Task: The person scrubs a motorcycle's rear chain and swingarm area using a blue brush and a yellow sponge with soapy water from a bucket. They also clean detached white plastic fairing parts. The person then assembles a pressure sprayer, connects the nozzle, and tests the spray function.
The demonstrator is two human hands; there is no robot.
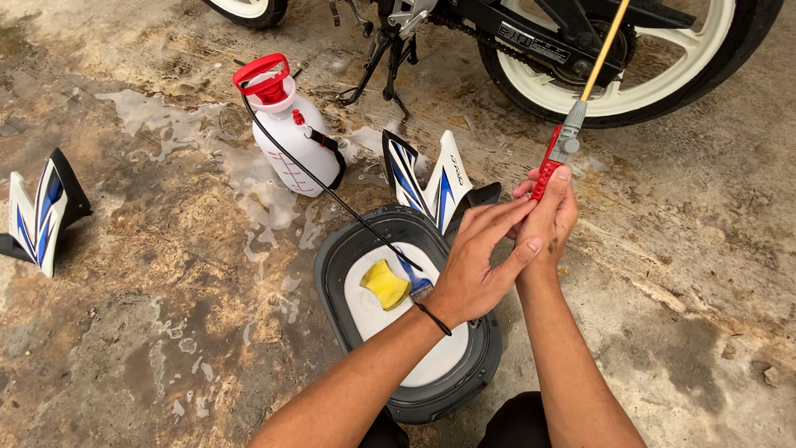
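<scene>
- The motorcycle stands at your twelve o'clock on the wet concrete floor, its rear wheel white-rimmed and showing no foam that I can see, so by my judgement the washing of it has not begun.
- The grey tub sits just ahead of your knees, at about eleven o'clock from your hands, with a yellow sponge and a blue brush lying in it, both untouched.
- The white pump sprayer with a red handle stands at ten o'clock; its black hose runs across the tub toward your hands.
- Two body panels are already off: one propped behind the tub, another far off at nine o'clock.
- Your right hand has its grip closed round the red handle of the spray wand, which points up at one o'clock.
- Your left hand lies against the right with fingers stretched out, grip spread, holding nothing.
</scene>
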